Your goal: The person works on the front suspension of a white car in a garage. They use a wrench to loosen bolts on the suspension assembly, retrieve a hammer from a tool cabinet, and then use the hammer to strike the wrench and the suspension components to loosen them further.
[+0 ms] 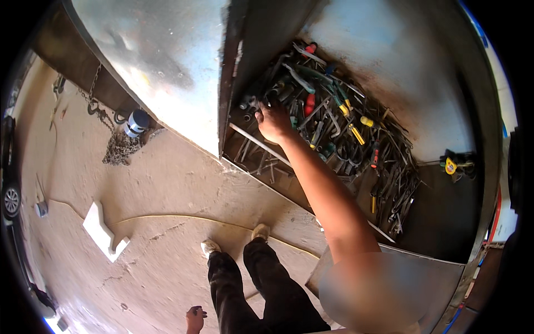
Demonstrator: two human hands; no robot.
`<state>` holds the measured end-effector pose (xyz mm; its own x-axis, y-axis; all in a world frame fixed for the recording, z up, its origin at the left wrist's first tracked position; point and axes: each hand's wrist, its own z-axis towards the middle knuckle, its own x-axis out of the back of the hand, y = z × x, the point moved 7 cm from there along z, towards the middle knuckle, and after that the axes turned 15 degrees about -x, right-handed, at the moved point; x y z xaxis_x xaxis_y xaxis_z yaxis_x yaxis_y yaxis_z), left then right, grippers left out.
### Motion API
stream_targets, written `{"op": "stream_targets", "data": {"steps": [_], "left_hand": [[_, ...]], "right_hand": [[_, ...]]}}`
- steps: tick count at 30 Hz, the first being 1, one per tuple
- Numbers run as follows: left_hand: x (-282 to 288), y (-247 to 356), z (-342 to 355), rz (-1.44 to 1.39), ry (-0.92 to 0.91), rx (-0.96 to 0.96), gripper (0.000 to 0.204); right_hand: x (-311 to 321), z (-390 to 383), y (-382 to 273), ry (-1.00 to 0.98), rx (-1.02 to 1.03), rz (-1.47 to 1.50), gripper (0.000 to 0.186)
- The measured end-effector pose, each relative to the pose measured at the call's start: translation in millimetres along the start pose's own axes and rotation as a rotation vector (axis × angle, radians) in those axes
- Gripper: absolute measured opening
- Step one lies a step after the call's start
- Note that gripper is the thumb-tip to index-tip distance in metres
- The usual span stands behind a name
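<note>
My right hand [272,123] reaches into an open metal tool chest, at the left end of a heap of hand tools [334,125]. Its fingers are bent around or against a small grey metal piece [250,102]; its kind is hard to make out. Beside the hand lie a red-handled tool [310,104], pliers with green and yellow grips [340,103] and a long metal rod [258,143]. Low beside my legs hangs my left hand [195,320], its fingers loosely bent and apart, with nothing visible in it.
A raised metal panel [167,67] stands left of the chest opening. A tape measure [450,165] sits at the chest's right. On the floor are a chain [119,150], a blue-and-white can [137,122], a white angular piece [99,225] and a yellow cable [183,216] running by my feet.
</note>
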<state>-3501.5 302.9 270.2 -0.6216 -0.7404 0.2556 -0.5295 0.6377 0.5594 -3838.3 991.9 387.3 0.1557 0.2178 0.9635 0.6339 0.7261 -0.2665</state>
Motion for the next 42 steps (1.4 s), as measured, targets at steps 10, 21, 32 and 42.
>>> {"op": "stream_targets", "data": {"steps": [10, 21, 32, 42], "left_hand": [[-37.5, 10.7, 4.0, -0.024, -0.045, 0.029, 0.028], [-8.2, 71.4, 23.9, -0.004, -0.005, -0.073, 0.030], [9.8, -3.3, 16.9, 0.017, -0.040, 0.059, 0.028], [-7.1, 51.3, 13.2, -0.004, -0.023, -0.044, 0.029]], "right_hand": [[3.1, -22.2, -29.5, 0.201, 0.162, -0.195, 0.063], [11.9, -30.9, -41.6, 0.349, 0.232, -0.321, 0.039], [72.9, -56.8, 27.7, 0.398, -0.039, -0.031, 0.034], [73.8, -38.9, 47.4, 0.346, -0.232, 0.310, 0.028]]}}
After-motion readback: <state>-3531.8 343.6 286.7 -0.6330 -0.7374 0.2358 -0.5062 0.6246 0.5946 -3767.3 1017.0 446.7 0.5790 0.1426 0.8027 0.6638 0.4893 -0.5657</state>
